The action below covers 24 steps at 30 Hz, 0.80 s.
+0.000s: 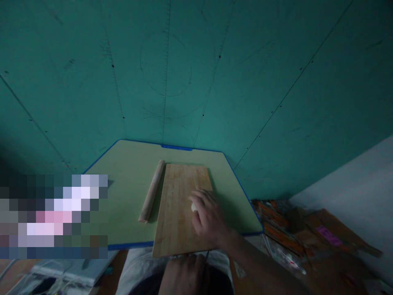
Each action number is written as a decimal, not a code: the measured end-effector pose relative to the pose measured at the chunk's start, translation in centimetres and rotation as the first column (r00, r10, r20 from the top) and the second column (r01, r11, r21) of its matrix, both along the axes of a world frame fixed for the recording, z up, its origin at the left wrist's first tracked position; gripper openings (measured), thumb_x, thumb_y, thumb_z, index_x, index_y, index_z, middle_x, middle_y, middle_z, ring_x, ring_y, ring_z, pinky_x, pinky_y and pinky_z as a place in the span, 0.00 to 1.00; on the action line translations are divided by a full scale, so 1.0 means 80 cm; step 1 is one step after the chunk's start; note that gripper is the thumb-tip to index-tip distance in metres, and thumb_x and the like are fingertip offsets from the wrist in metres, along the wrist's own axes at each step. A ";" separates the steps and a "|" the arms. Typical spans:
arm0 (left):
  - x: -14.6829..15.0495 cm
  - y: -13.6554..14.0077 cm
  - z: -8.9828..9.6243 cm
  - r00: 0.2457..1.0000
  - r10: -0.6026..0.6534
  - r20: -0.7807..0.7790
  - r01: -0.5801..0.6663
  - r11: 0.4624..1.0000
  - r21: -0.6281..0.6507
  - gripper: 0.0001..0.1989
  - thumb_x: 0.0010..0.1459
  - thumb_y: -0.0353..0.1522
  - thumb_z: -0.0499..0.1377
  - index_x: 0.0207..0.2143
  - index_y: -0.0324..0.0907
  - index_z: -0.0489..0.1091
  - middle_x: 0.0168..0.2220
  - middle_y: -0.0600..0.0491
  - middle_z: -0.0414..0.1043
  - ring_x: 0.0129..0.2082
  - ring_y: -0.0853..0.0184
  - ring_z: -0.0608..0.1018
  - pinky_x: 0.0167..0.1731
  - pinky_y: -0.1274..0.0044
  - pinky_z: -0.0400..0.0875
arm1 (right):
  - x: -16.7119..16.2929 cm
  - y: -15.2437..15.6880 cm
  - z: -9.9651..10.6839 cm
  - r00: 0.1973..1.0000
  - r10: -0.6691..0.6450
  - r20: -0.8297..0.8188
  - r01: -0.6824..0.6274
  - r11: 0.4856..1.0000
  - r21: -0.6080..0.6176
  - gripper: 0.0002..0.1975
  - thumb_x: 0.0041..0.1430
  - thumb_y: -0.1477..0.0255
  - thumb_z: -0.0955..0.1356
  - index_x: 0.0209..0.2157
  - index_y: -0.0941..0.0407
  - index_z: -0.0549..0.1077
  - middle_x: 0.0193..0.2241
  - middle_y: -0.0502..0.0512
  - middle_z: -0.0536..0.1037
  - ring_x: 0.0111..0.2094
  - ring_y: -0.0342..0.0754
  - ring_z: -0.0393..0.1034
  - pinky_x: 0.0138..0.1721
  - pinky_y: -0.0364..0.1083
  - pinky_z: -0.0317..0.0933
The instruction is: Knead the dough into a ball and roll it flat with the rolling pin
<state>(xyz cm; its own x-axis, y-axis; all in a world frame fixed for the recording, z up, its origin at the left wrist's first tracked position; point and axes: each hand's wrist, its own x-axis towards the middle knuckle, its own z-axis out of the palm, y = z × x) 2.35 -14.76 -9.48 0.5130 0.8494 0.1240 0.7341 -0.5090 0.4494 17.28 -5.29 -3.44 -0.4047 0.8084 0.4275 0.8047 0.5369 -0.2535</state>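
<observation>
At the lower centre of the frame, the right hand [206,211] lies over the right half of a wooden cutting board [175,205], its bent fingers and thumb around a small white dough lump [194,207]; whether they grip it or only press it, I cannot tell. The left hand [184,272] is at the bottom edge, just below the board, its fingers' state unclear. A wooden rolling pin [152,192] lies left of the board on the blue-edged pale green table [125,176].
</observation>
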 end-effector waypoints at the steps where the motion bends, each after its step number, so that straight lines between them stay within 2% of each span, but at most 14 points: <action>1: 0.001 0.000 -0.002 1.000 -0.005 0.000 0.005 1.000 -0.010 0.18 0.66 0.39 0.60 0.55 0.41 0.69 0.54 0.46 0.71 0.48 0.59 0.77 0.46 0.62 0.76 | -0.009 0.003 0.003 0.999 -0.030 0.040 0.030 0.999 -0.016 0.20 0.62 0.75 0.62 0.56 0.59 0.69 0.56 0.64 0.73 0.61 0.59 0.63 0.64 0.59 0.55; 4: 0.009 0.001 -0.012 1.000 -0.025 -0.004 0.024 0.999 -0.045 0.18 0.66 0.39 0.60 0.55 0.41 0.69 0.53 0.46 0.71 0.47 0.60 0.77 0.45 0.63 0.76 | -0.030 0.028 0.010 0.984 -0.114 0.139 0.127 0.988 -0.088 0.26 0.69 0.65 0.60 0.64 0.60 0.63 0.63 0.66 0.67 0.66 0.59 0.57 0.68 0.62 0.45; 7: 0.024 0.002 -0.027 0.998 -0.057 -0.009 0.056 0.994 -0.089 0.16 0.66 0.39 0.60 0.52 0.40 0.70 0.49 0.47 0.73 0.42 0.62 0.78 0.41 0.66 0.78 | -0.041 0.070 0.011 0.967 -0.135 0.216 0.177 0.965 -0.193 0.29 0.70 0.60 0.58 0.66 0.62 0.61 0.67 0.69 0.62 0.68 0.61 0.52 0.69 0.63 0.40; 10: 0.031 0.000 -0.040 0.996 -0.090 -0.007 0.088 0.988 -0.129 0.12 0.66 0.39 0.60 0.46 0.39 0.72 0.41 0.51 0.75 0.35 0.67 0.78 0.35 0.71 0.77 | -0.047 0.110 0.006 0.966 -0.137 0.217 0.198 0.936 -0.291 0.32 0.70 0.57 0.59 0.66 0.63 0.61 0.67 0.70 0.60 0.69 0.62 0.50 0.69 0.63 0.39; 12: 0.026 -0.003 -0.045 0.995 -0.103 0.001 0.102 0.985 -0.141 0.12 0.66 0.39 0.59 0.43 0.39 0.72 0.38 0.52 0.75 0.32 0.68 0.77 0.33 0.73 0.76 | -0.051 0.133 0.000 0.981 -0.142 0.130 0.177 0.929 -0.325 0.30 0.68 0.59 0.61 0.65 0.61 0.63 0.65 0.68 0.64 0.68 0.61 0.54 0.68 0.61 0.42; 14: 0.016 -0.004 -0.045 0.994 -0.110 0.007 0.109 0.984 -0.140 0.13 0.66 0.41 0.59 0.41 0.39 0.72 0.35 0.54 0.74 0.30 0.69 0.77 0.32 0.73 0.75 | -0.053 0.153 -0.005 0.983 -0.183 -0.030 0.163 0.931 -0.326 0.23 0.66 0.65 0.64 0.59 0.57 0.70 0.60 0.63 0.71 0.63 0.58 0.61 0.65 0.58 0.48; 16: 0.007 -0.004 -0.043 0.994 -0.109 0.005 0.108 0.986 -0.127 0.12 0.67 0.40 0.58 0.39 0.39 0.72 0.32 0.54 0.74 0.29 0.69 0.76 0.32 0.73 0.74 | -0.051 0.173 -0.009 0.953 -0.243 -0.179 0.178 0.932 -0.314 0.16 0.63 0.71 0.64 0.51 0.54 0.75 0.54 0.58 0.76 0.58 0.54 0.66 0.62 0.54 0.54; 19: 0.001 0.000 -0.036 0.996 -0.085 -0.011 0.084 0.993 -0.080 0.07 0.66 0.34 0.56 0.37 0.41 0.72 0.30 0.52 0.76 0.28 0.66 0.77 0.30 0.74 0.71 | -0.040 0.192 -0.007 0.908 -0.300 -0.291 0.202 0.925 -0.323 0.15 0.64 0.75 0.60 0.45 0.52 0.76 0.44 0.53 0.80 0.48 0.48 0.72 0.53 0.49 0.63; 22: 0.004 0.003 -0.031 0.998 -0.052 -0.027 0.051 0.999 -0.019 0.05 0.62 0.29 0.56 0.36 0.44 0.71 0.28 0.50 0.77 0.27 0.63 0.78 0.28 0.75 0.68 | -0.023 0.185 0.001 0.881 -0.294 -0.371 0.171 0.928 -0.330 0.18 0.66 0.75 0.56 0.42 0.54 0.76 0.37 0.53 0.80 0.42 0.47 0.75 0.45 0.46 0.67; 24: 0.007 0.004 -0.030 0.999 -0.034 -0.032 0.035 0.999 0.015 0.05 0.60 0.27 0.56 0.35 0.45 0.71 0.28 0.50 0.77 0.27 0.62 0.78 0.27 0.76 0.67 | -0.011 0.164 0.003 0.883 -0.250 -0.398 0.123 0.940 -0.318 0.17 0.67 0.73 0.56 0.41 0.55 0.76 0.38 0.55 0.80 0.43 0.48 0.75 0.45 0.47 0.67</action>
<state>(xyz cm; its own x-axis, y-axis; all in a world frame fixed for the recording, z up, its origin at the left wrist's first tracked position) 2.89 -14.41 -11.91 0.5461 0.8291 0.1199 0.7298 -0.5411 0.4178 16.42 7.80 -3.18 -0.0645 0.9602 0.2717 0.6614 0.2450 -0.7089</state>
